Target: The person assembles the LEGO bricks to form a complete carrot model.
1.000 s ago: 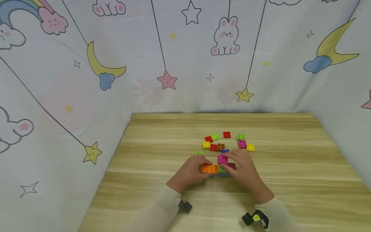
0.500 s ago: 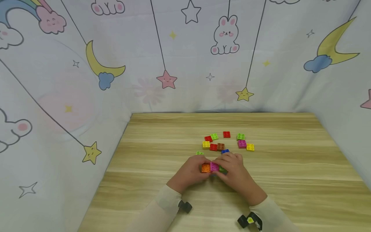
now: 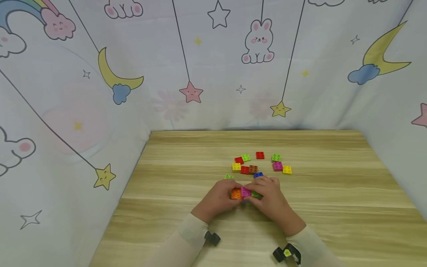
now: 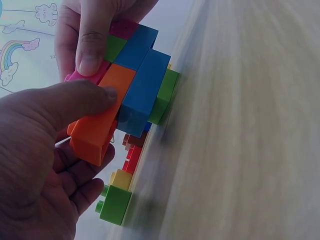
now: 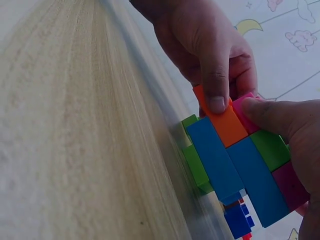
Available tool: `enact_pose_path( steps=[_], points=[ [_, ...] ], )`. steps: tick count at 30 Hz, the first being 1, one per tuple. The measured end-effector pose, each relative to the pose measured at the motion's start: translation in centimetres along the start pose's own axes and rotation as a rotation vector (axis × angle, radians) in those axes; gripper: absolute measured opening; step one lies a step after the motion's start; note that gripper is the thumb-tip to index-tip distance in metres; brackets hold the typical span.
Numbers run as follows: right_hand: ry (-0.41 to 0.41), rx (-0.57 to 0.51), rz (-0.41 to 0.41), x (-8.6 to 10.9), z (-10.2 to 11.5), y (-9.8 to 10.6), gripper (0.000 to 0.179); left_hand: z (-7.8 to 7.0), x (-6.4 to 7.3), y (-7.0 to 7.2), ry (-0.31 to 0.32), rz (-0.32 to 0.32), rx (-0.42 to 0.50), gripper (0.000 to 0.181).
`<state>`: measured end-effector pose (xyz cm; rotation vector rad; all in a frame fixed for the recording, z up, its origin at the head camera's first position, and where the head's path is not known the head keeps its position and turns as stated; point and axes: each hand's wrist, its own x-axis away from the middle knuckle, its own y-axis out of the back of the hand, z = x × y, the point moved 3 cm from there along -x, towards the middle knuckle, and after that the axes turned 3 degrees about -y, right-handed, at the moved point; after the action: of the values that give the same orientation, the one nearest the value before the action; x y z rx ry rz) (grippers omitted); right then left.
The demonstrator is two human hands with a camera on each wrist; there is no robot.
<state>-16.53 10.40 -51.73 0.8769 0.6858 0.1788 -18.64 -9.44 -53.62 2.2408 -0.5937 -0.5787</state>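
Observation:
Between both hands stands a small build of toy building blocks. Its long blue blocks lie below an orange block, a green block and a dark magenta block. A pink block sits on top, across the orange and green ones. My left hand grips the orange end, thumb on its near side. My right hand pinches the pink block between thumb and fingers. Lower green blocks show beneath or behind the blue ones; how they join cannot be told.
Behind the hands, loose blocks lie on the wooden table: red, yellow, brown, magenta, blue and green. A patterned white cloth surrounds the table at the back and sides.
My right hand has moved left and down with the pink block, from above the build onto the orange and green blocks. My left hand has kept its hold on the orange end.

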Motion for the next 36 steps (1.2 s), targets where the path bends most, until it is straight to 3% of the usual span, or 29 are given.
enact_pose_path(
  steps=[10,20,29,36],
  points=[
    [0.059,0.090,-0.022,0.1,0.0,0.1,0.036,0.1,0.0,-0.3,-0.005,-0.007,0.021,0.033],
    [0.130,0.068,-0.105,0.5,-0.7,-0.7,0.036,-0.1,0.0,-0.1,0.013,-0.003,0.012,0.030],
    [0.113,0.049,-0.046,0.3,-0.7,-0.5,0.034,-0.1,0.2,-0.4,0.029,-0.013,0.012,0.031],
    [0.107,0.048,-0.047,0.2,-1.0,-0.6,0.034,0.0,0.0,-0.2,0.028,-0.014,0.003,0.032]
  ],
)
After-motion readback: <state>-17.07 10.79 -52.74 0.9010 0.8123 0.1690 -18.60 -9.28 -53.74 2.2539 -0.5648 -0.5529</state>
